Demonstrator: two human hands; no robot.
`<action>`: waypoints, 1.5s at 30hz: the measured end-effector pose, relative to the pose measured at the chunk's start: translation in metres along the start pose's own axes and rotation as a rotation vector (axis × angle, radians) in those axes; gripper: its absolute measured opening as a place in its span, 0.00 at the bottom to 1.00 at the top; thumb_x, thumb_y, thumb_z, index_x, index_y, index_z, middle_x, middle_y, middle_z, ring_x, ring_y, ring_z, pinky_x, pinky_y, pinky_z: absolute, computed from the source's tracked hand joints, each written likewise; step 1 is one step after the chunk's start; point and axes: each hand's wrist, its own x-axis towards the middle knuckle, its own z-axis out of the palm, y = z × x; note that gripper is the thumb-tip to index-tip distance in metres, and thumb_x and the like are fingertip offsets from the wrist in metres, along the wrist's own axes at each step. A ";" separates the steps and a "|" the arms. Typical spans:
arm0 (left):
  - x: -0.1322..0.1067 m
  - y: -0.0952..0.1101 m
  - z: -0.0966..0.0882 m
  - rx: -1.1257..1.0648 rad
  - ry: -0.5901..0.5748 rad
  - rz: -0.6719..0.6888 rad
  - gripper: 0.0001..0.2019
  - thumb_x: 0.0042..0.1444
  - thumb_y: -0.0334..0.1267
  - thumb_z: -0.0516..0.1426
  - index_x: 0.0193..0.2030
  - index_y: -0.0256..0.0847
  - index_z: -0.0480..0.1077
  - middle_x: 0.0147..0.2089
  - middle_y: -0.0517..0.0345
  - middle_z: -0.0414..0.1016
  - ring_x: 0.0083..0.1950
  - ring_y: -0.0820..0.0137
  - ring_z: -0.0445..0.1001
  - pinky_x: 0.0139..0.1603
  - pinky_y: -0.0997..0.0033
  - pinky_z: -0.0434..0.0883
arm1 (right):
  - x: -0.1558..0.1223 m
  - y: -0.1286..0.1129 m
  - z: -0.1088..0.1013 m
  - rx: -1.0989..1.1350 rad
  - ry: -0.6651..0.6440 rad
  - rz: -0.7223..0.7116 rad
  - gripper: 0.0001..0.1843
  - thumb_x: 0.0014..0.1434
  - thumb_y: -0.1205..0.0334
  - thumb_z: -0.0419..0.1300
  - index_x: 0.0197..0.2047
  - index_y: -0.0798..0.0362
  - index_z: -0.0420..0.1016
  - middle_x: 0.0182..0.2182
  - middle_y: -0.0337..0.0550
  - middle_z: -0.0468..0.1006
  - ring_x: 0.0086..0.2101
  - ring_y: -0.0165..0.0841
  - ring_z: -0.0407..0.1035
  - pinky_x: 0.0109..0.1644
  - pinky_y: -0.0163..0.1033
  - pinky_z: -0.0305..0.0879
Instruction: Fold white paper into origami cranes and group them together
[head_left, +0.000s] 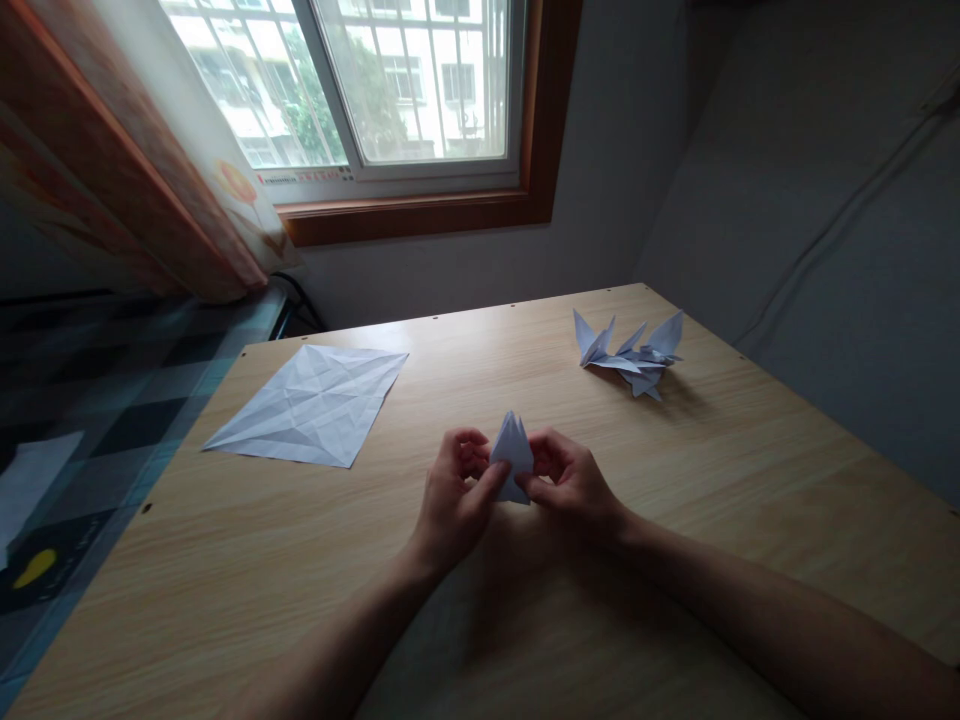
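A small, partly folded piece of white paper [513, 452] stands point-up above the middle of the wooden table [675, 500]. My left hand [456, 500] pinches its left side with thumb and fingers closed. On the other side, my right hand [570, 482] grips the paper the same way. Both forearms reach in from the bottom edge of the view.
A creased white paper square [311, 402] lies flat at the back left of the table. Folded white paper cranes [634, 355] sit at the back right. A window [390, 90] and an orange curtain [142, 170] are behind; grey walls stand close on the right.
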 end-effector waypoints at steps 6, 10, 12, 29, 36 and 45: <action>0.003 0.002 -0.001 -0.216 -0.091 -0.042 0.21 0.50 0.39 0.65 0.49 0.41 0.64 0.34 0.60 0.73 0.34 0.70 0.75 0.33 0.73 0.71 | -0.004 -0.004 0.001 -0.080 -0.049 -0.011 0.14 0.53 0.65 0.65 0.44 0.52 0.72 0.32 0.40 0.77 0.32 0.32 0.72 0.33 0.36 0.68; 0.004 0.004 -0.002 -0.252 -0.159 -0.057 0.22 0.50 0.39 0.66 0.50 0.40 0.65 0.34 0.57 0.76 0.34 0.69 0.75 0.34 0.72 0.71 | -0.003 -0.005 0.001 -0.008 0.001 -0.021 0.10 0.60 0.61 0.59 0.46 0.50 0.70 0.30 0.39 0.75 0.29 0.30 0.70 0.31 0.35 0.66; 0.003 0.004 -0.003 -0.229 -0.187 -0.065 0.21 0.50 0.39 0.66 0.49 0.40 0.66 0.34 0.57 0.76 0.33 0.70 0.74 0.33 0.72 0.70 | -0.002 -0.006 0.000 -0.004 0.058 -0.051 0.11 0.60 0.63 0.58 0.48 0.49 0.69 0.31 0.38 0.73 0.29 0.29 0.69 0.31 0.35 0.66; 0.003 0.009 -0.004 -0.154 -0.191 -0.118 0.22 0.47 0.42 0.67 0.47 0.39 0.68 0.30 0.61 0.74 0.29 0.73 0.71 0.29 0.75 0.66 | -0.001 -0.010 -0.001 -0.118 0.117 -0.105 0.08 0.56 0.67 0.60 0.39 0.50 0.67 0.34 0.39 0.73 0.29 0.29 0.70 0.30 0.35 0.66; 0.004 0.008 -0.004 -0.158 -0.221 -0.105 0.21 0.47 0.41 0.67 0.46 0.39 0.67 0.29 0.62 0.74 0.28 0.73 0.71 0.28 0.76 0.65 | 0.002 -0.008 -0.006 -0.173 0.103 -0.102 0.09 0.55 0.67 0.60 0.40 0.49 0.67 0.33 0.38 0.73 0.31 0.30 0.69 0.33 0.35 0.65; 0.003 0.009 -0.005 -0.132 -0.237 -0.106 0.21 0.48 0.42 0.66 0.46 0.39 0.66 0.28 0.63 0.73 0.27 0.74 0.70 0.27 0.77 0.64 | 0.005 -0.009 -0.011 -0.147 0.062 -0.095 0.07 0.52 0.66 0.60 0.35 0.50 0.67 0.33 0.39 0.71 0.32 0.32 0.67 0.36 0.37 0.65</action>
